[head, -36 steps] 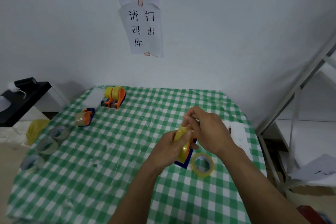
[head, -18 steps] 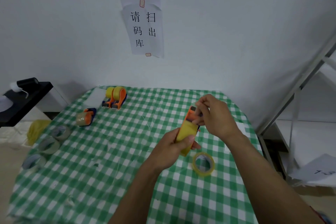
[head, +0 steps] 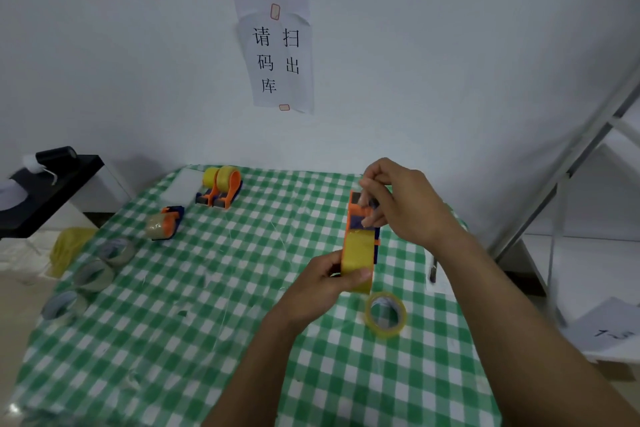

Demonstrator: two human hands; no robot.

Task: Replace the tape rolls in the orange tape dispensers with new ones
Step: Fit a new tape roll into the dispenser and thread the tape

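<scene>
I hold an orange and blue tape dispenser [head: 360, 218] upright above the checked table [head: 207, 322], with a yellow tape roll [head: 356, 255] mounted in it. My left hand [head: 325, 288] grips the roll end from below. My right hand [head: 398, 201] pinches the dispenser's top end, where the tape strip runs. A loose yellowish tape roll [head: 386, 314] lies flat on the cloth just below the dispenser. Two loaded orange dispensers [head: 221, 187] stand at the far edge. A third dispenser [head: 164, 224] lies on its side to their left.
Three pale tape rolls [head: 93, 274] lie along the table's left edge. A dark pen-like item [head: 433, 270] rests on white paper at the right edge. A black side table [head: 45, 191] stands to the left and a metal rack [head: 571, 166] to the right.
Both hands lifted the dispenser from low over the table and turned it upright. My right hand moved up to its top end.
</scene>
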